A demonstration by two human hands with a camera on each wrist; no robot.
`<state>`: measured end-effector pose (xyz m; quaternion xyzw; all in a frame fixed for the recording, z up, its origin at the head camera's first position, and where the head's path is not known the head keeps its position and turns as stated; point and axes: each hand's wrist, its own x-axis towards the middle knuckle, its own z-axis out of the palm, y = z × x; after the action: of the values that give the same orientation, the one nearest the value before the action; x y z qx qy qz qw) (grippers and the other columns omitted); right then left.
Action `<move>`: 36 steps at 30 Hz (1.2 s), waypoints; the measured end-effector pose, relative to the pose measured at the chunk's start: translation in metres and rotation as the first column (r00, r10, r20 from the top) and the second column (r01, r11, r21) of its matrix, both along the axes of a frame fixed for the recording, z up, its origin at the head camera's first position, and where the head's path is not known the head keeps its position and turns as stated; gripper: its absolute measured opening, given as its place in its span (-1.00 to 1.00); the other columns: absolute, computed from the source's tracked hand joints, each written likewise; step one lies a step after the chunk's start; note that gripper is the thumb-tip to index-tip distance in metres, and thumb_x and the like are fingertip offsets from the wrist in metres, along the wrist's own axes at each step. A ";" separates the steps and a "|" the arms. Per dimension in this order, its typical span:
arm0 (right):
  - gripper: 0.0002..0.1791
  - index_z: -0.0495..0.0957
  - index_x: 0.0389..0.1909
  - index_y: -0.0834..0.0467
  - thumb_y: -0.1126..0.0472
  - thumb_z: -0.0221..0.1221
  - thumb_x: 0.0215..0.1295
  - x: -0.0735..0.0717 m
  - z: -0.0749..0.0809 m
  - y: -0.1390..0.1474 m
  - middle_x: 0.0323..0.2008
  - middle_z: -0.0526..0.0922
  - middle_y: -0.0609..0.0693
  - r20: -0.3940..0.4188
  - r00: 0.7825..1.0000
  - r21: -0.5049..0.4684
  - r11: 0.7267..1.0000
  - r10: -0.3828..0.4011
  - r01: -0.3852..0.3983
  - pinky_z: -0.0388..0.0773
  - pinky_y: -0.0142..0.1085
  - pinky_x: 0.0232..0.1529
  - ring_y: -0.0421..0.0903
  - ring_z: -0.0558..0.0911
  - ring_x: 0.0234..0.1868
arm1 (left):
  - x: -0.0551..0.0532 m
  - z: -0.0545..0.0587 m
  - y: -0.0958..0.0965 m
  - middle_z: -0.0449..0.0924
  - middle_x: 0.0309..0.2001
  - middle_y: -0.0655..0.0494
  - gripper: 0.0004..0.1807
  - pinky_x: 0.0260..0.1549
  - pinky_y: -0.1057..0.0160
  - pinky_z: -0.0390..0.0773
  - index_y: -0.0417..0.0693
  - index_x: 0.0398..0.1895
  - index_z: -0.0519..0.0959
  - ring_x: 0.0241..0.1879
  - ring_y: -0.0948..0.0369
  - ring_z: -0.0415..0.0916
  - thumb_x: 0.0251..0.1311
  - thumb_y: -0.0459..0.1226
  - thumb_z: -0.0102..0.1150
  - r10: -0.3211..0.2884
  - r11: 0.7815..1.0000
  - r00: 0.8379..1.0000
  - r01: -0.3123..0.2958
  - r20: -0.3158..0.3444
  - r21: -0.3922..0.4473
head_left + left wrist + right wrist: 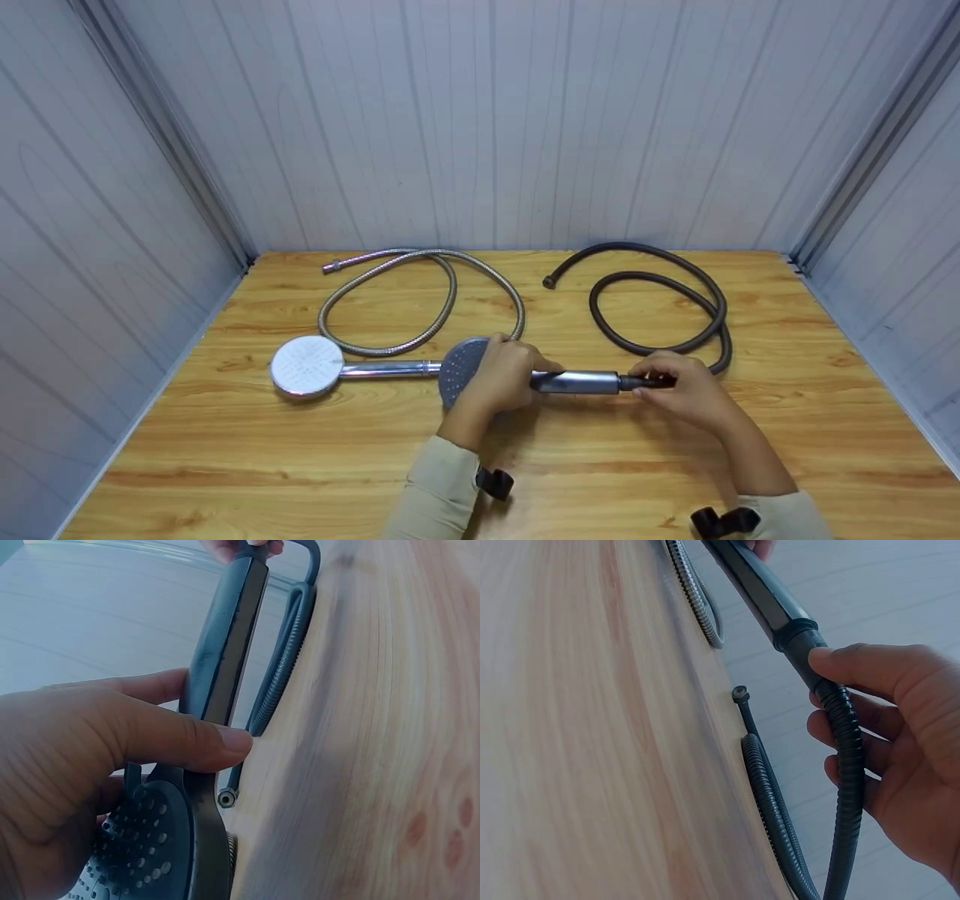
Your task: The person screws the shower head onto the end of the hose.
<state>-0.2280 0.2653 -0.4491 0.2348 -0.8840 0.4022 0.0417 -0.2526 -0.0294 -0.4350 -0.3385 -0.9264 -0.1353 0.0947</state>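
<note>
My left hand [504, 376] grips a dark grey shower head [161, 840] around the neck, thumb across the handle. The handle [585, 382] points right, and its end meets the connector of a black shower hose [847, 757]. Thumb and fingers of my right hand [686, 390] pinch that connector [806, 652], with the ribbed hose running down past the palm. In the right wrist view the connector sits flush against the handle's end ring. Left of my left hand lies a chrome shower head [306, 366] with a white face, its handle end hidden behind the dark head.
A silver metal hose [386, 350] loops at the back left, its loose end [330, 266] pointing left. The black hose coils at the back right, its free end nut [550, 282] near the middle. White panel walls [480, 127] enclose the wooden table [300, 480] at the back and sides.
</note>
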 end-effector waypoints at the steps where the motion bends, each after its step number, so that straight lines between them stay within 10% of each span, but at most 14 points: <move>1: -0.80 0.69 -0.18 0.06 0.26 0.37 0.15 0.000 0.000 0.000 -0.25 0.62 -0.10 0.000 1.000 0.001 1.000 0.001 -0.001 0.55 -0.34 -0.32 -0.15 0.56 -0.31 | 0.000 0.000 0.000 0.72 -0.27 0.33 -0.55 -0.07 0.08 0.30 0.34 -0.09 0.73 -0.26 0.32 0.61 -0.15 -0.19 0.55 -0.001 1.000 1.000 0.001 0.001 0.001; 36: -0.75 0.70 -0.07 0.19 0.16 0.24 0.32 0.003 0.004 0.002 -0.22 0.67 -0.01 0.036 0.998 0.042 0.998 0.051 -0.053 0.51 -0.32 -0.36 -0.20 0.57 -0.32 | -0.001 -0.001 0.000 0.72 -0.26 0.35 -0.57 -0.11 0.10 0.28 0.35 -0.12 0.74 -0.25 0.34 0.61 -0.16 -0.18 0.56 -0.021 1.000 1.000 0.021 -0.013 -0.007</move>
<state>-0.2250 0.2668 -0.4451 0.2515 -0.8865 0.3883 0.0109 -0.2532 -0.0291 -0.4360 -0.3496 -0.9225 -0.1307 0.0981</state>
